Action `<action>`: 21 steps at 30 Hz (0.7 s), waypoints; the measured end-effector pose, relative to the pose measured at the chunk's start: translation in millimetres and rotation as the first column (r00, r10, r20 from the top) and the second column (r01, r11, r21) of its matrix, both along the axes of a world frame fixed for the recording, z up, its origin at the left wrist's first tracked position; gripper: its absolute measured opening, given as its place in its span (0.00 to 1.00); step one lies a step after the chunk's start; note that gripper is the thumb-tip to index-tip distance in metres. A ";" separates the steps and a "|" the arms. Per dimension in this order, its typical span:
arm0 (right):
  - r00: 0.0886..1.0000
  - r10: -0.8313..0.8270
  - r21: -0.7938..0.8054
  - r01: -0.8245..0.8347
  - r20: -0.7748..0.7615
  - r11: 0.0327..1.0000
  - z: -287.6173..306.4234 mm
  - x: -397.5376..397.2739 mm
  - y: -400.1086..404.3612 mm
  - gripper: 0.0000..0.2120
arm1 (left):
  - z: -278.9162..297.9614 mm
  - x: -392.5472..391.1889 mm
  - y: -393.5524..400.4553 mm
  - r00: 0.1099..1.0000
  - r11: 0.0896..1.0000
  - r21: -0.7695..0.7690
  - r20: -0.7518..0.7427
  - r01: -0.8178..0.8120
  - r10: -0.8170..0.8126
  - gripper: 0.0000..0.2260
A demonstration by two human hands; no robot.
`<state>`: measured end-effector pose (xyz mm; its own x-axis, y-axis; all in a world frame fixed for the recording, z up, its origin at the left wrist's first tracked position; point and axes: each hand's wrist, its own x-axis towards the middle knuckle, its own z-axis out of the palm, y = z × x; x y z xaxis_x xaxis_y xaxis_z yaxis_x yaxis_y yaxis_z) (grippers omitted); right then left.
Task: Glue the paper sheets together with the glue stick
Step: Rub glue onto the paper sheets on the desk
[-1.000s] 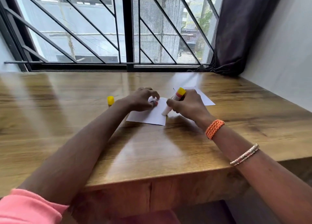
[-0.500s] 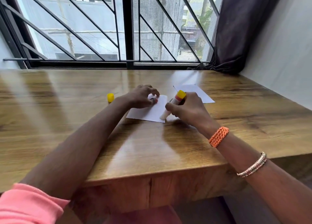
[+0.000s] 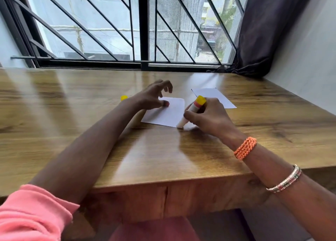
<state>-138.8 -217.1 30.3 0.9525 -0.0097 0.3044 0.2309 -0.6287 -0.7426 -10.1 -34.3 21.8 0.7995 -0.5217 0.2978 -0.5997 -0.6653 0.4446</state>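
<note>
Left hand (image 3: pixel 151 97) fingers have lifted, spread, thumb pressing white paper (image 3: pixel 167 114); right hand (image 3: pixel 209 117) grips glue stick (image 3: pixel 192 109).

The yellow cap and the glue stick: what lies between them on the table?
The left hand and the near paper sheet, in the head view.

Both forearms reach forward, the left hand (image 3: pixel 153 97) with fingers loosely spread and arched, thumb pressed down, the right hand (image 3: pixel 209 116) curled tight in a grip.
</note>
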 end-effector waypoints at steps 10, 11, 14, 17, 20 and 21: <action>0.998 0.059 0.004 -0.059 0.015 0.998 1.2 5.5 6.4 0.06 | 1.6 0.5 0.8 0.996 0.994 0.102 -0.080 0.035 -0.027 0.10; 0.998 0.058 -0.005 -0.058 0.015 0.998 1.1 6.7 8.2 0.07 | 1.9 0.6 1.2 0.996 0.995 0.095 -0.081 0.037 -0.029 0.10; 0.998 0.054 -0.022 -0.053 0.020 0.998 3.1 9.1 13.4 0.08 | 2.2 1.3 3.4 0.997 0.995 0.092 -0.077 0.034 -0.027 0.10; 0.998 0.049 -0.042 -0.048 0.024 0.998 6.5 7.0 13.5 0.07 | 1.5 0.4 3.8 0.995 0.995 0.089 -0.087 0.047 -0.039 0.10; 0.999 0.033 -0.073 -0.032 0.020 0.997 9.8 5.4 9.5 0.08 | 3.2 -3.7 1.7 0.989 0.990 0.126 -0.143 0.060 -0.042 0.15; 0.999 0.029 -0.076 -0.028 0.021 0.997 11.4 6.2 8.3 0.09 | 4.0 -4.5 0.9 0.987 0.986 0.154 -0.159 0.057 -0.032 0.17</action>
